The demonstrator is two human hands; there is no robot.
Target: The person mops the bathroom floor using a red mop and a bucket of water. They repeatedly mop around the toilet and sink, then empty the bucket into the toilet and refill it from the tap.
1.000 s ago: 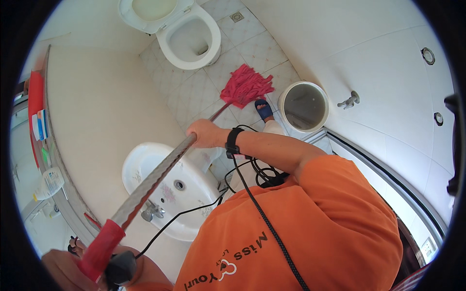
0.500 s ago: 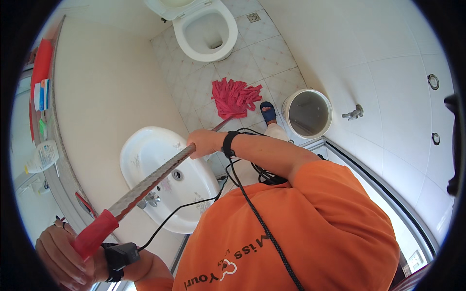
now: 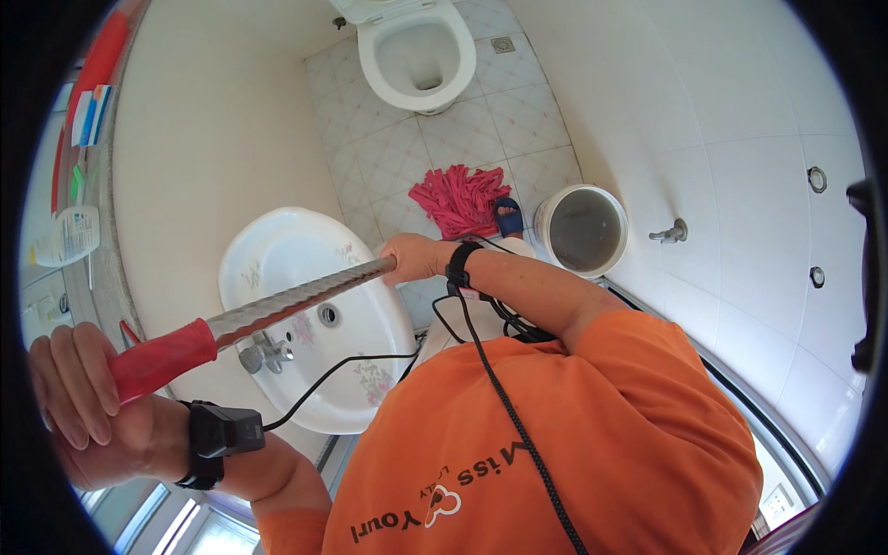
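Observation:
A mop with a silvery, spiral-patterned pole (image 3: pixel 301 301) slants across me from lower left to the middle. My left hand (image 3: pixel 88 407) is closed round its red end grip (image 3: pixel 166 359), with a wrist device strapped behind it. Farther down the pole my right hand (image 3: pixel 412 259) is wrapped about the shaft; below that hand the shaft is hidden. The pinkish-red strip mop head (image 3: pixel 458 199) lies spread on the tiled floor, right beside a foot in a dark blue slipper (image 3: pixel 508 218). The pole passes above the white washbasin (image 3: pixel 250 245).
A white bucket of murky grey water (image 3: pixel 553 250) stands right of the foot, near a wall tap (image 3: pixel 670 233). Ahead is a toilet (image 3: pixel 467 65), with a floor drain (image 3: pixel 502 44) beside it. A ledge at left holds a bottle (image 3: pixel 69 239). Black cables (image 3: pixel 504 398) hang along my body.
The mop head has shifted nearer and slightly right, its strips now fanned out by the slipper. Both hands still grip the pole; the left one has moved up and outward, the right slightly rightward.

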